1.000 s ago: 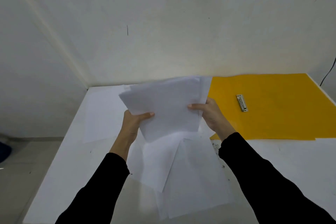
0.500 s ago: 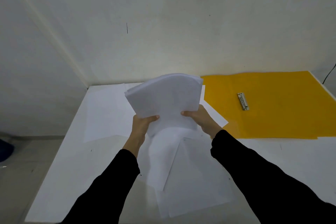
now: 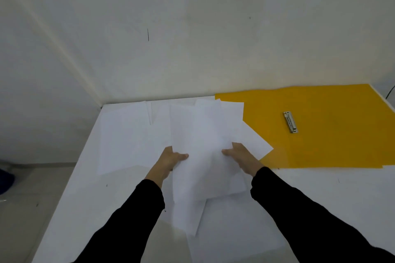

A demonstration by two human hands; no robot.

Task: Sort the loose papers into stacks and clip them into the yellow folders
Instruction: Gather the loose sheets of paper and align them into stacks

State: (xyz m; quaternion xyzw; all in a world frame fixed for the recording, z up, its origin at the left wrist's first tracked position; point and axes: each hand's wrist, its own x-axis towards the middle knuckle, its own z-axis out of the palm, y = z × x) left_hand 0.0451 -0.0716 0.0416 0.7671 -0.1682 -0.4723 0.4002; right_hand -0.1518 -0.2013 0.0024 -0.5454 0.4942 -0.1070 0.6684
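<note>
Between both hands [image 3: 203, 160], blank white papers [image 3: 201, 134]; no legible writing.

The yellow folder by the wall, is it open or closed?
Open. The yellow folder lies spread flat on the table, with its metal clip exposed on the inside face and no papers under it.

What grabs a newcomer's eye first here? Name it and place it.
The yellow folder lies open at the table's far right, its metal clip near the middle. In the centre, the left hand and right hand grip a fanned batch of papers over more loose sheets.
</note>
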